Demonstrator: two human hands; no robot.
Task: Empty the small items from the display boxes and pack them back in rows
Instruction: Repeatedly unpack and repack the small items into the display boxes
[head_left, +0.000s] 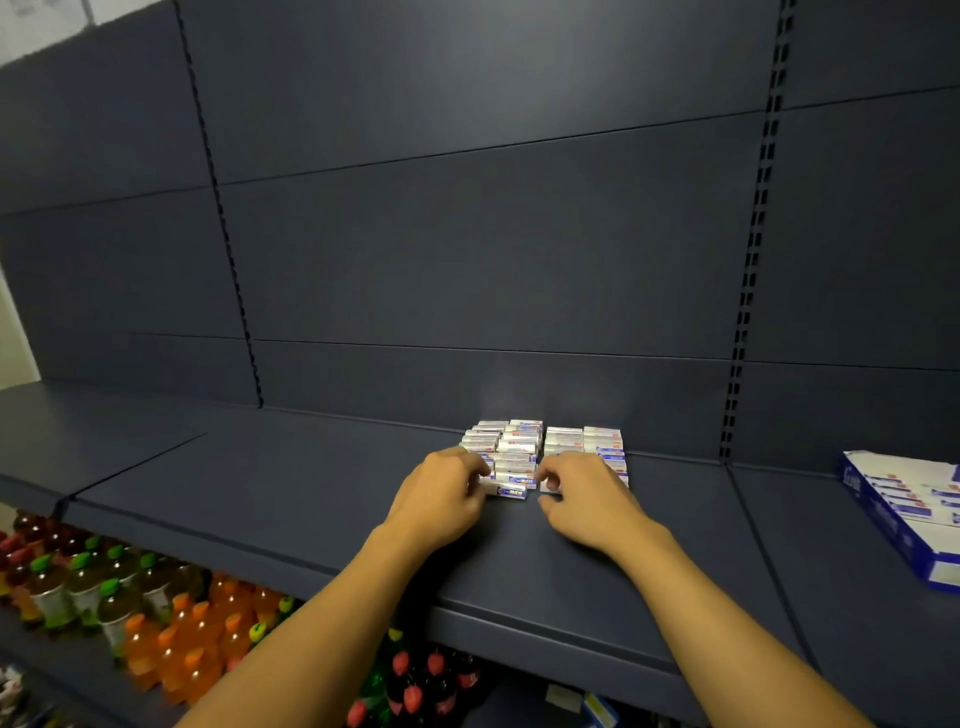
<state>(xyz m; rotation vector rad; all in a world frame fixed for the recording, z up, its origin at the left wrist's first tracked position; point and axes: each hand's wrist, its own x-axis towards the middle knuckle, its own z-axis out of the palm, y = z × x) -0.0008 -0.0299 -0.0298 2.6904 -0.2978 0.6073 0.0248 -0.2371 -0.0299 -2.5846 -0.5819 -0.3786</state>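
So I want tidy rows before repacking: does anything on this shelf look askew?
Yes: one small white-and-blue packet at the left stack's front lies slanted, out of line, by the left hand. The other packets look square.

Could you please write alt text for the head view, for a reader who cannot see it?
Two bare hands work at a cluster of small white packs lined up on a dark shelf, the left hand and right hand each with fingers curled at the nearest packs. A blue display box lies at right; drink bottles fill the shelf below.
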